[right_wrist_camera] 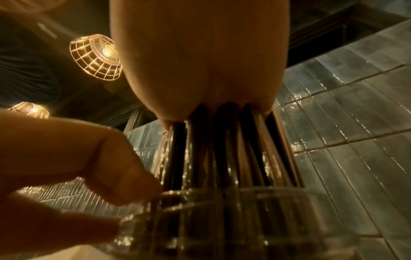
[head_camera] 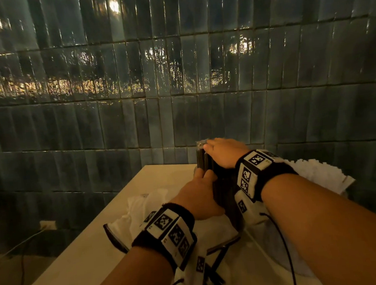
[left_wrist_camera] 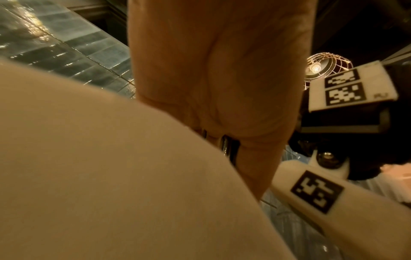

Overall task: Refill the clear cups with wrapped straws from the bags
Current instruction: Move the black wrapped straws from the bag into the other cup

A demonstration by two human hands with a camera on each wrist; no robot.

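Head view: cup (right_wrist_camera: 222, 219) hidden (behind hands).

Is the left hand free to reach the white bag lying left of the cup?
Probably not yet: the left hand holds the clear cup while the right hand presses the straws. The white bag lies uncovered nearby.

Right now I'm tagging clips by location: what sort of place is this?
Probably a café or bar: glossy dark wall tiles, caged pendant lamps overhead, and wrapped straws standing in a clear cup.
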